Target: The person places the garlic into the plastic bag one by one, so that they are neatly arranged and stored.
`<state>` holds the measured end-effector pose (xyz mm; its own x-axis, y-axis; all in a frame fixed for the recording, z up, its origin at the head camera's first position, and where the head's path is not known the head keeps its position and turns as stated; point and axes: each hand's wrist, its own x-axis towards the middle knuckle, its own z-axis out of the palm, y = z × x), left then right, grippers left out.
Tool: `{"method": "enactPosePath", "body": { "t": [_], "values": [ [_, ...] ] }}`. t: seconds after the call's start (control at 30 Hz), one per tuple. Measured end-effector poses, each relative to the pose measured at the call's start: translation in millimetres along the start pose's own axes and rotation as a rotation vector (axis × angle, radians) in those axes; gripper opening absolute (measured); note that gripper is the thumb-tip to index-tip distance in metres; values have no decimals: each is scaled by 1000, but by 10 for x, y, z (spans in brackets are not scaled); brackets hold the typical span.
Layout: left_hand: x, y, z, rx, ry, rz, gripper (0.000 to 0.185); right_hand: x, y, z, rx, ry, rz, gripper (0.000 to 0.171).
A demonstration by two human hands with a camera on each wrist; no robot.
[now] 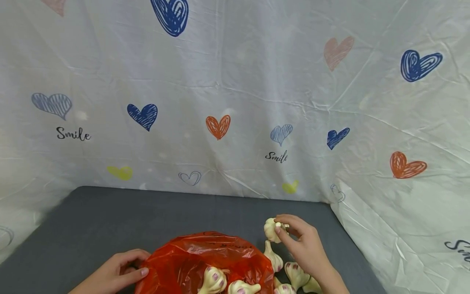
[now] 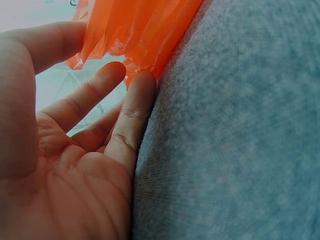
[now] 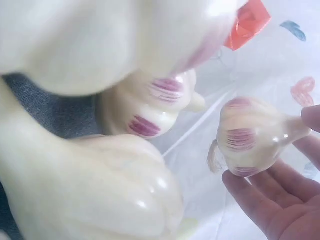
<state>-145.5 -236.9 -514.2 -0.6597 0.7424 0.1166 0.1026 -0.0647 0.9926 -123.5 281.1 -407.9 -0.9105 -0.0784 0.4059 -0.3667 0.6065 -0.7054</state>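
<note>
A red plastic bag (image 1: 216,245) lies mouth-up at the table's front, holding a garlic bulb (image 1: 214,279) and another garlic bulb (image 1: 243,287). At its left rim, my left hand (image 1: 123,269) holds the film between thumb and fingers; the left wrist view shows the orange-looking bag (image 2: 140,30) at those fingertips. My right hand (image 1: 302,241) grips a garlic bulb (image 1: 271,229) above the table, to the right of the bag. In the right wrist view, thumb and fingers pinch this purple-streaked bulb (image 3: 247,137) around its stem end and side.
Beside the bag on the right are several more garlic bulbs, among them one with its stem up (image 1: 273,257) and one under my right wrist (image 1: 295,273). The dark grey tabletop (image 1: 165,212) ends at a white curtain (image 1: 242,163) printed with hearts.
</note>
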Motion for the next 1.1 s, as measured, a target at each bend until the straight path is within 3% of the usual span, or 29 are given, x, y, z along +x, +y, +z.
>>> {"method": "enactPosePath", "body": {
  "t": [0.2, 0.6, 1.1],
  "values": [
    [-12, 2, 4, -14, 8, -23, 35, -13, -67, -10, -7, -10, -20, 18],
    [-16, -21, 1, -16, 0, -4, 36, -53, -226, -28, 7, -14, -81, 18],
    [-7, 3, 9, -11, 9, -13, 35, -134, -415, -50, 59, -65, -94, 17]
  ]
}}
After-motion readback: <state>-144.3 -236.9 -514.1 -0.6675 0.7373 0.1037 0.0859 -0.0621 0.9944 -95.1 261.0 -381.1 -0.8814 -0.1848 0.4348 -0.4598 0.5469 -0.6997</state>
